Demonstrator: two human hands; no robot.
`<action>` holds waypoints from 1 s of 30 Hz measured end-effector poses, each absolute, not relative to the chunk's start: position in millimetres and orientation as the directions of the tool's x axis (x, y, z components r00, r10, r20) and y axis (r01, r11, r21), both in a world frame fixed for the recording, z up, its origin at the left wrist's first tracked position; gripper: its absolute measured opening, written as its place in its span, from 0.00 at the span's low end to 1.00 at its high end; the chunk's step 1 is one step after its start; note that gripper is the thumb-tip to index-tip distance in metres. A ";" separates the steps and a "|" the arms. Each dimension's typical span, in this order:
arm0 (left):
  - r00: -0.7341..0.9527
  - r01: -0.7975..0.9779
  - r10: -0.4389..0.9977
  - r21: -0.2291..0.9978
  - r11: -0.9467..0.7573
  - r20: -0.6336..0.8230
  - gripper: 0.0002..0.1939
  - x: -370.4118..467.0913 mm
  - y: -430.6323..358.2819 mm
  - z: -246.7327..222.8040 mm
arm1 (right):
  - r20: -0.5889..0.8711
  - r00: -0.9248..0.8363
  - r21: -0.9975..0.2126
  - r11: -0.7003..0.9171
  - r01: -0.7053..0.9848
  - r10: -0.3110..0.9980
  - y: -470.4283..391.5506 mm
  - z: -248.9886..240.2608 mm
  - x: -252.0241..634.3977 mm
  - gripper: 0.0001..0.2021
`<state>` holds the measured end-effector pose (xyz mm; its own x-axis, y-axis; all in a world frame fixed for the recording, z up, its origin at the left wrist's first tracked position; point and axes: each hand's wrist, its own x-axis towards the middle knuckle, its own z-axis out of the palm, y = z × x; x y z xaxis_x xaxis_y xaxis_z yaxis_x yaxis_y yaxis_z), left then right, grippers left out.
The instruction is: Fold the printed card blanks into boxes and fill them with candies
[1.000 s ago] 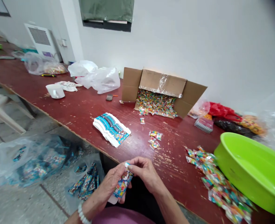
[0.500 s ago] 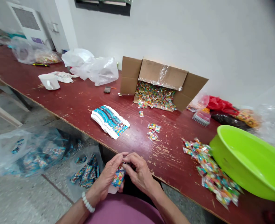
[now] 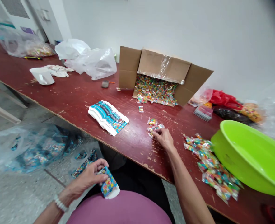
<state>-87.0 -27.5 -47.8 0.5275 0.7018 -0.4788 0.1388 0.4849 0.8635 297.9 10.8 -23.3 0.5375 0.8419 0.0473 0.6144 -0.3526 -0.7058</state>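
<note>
- Left hand (image 3: 94, 172), lower middle of the frame: thumb and fingers close around a small printed carton (image 3: 109, 185), tilted, white flap out at its lower end.
- Right hand (image 3: 164, 137), just right of centre: fingers bent, tips at a few wrapped candies (image 3: 152, 122) — can't tell if one is pinched.
- Progress, judging by layout: held carton has its shape but the near flap isn't tucked; contents not visible. Left to do, it seems: the stack of flat cartons (image 3: 108, 118) fanned at centre, none folded up. Blue packs (image 3: 81, 169) in a bag, lower left, look like finished ones; exact count unclear.
- Supply looks ample: brown corrugated cardboard box (image 3: 164, 67), upper centre, flaps spread, candies inside; loose candy pile (image 3: 212, 168), lower right.
- Materials: carton thin, glossy card, boxy; candy wrappers clear, crinkly, twist-ended; green basin (image 3: 235, 168) at right smooth, rounded — plastic, probably; tabletop (image 3: 69, 99) dark red, paint chipped.
</note>
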 end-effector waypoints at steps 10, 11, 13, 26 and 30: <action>0.706 0.391 0.437 0.821 0.415 -0.557 0.12 -93.6 -12.5 -20.6 | -0.080 0.453 -0.934 -0.226 0.276 0.888 -7.6 -8.0 275.2 0.19; 0.694 0.317 0.493 0.838 0.444 -0.524 0.14 -85.3 -15.0 -15.9 | -0.088 0.431 -0.950 -0.206 0.236 0.898 -15.2 -2.6 264.2 0.20; 0.676 0.195 0.562 0.851 0.488 -0.477 0.19 -67.5 -20.2 -8.1 | -0.103 0.364 -0.975 -0.167 0.147 0.925 -30.7 7.8 236.7 0.21; 0.685 0.033 0.661 0.919 0.394 -0.308 0.17 -27.6 -39.3 9.3 | 0.255 0.068 -0.896 0.209 0.393 0.965 -64.4 21.0 164.5 0.03; 0.682 0.042 0.657 0.914 0.404 -0.322 0.21 -24.0 -39.5 14.5 | 0.367 0.100 -0.835 0.280 0.474 0.925 -67.2 28.9 164.2 0.03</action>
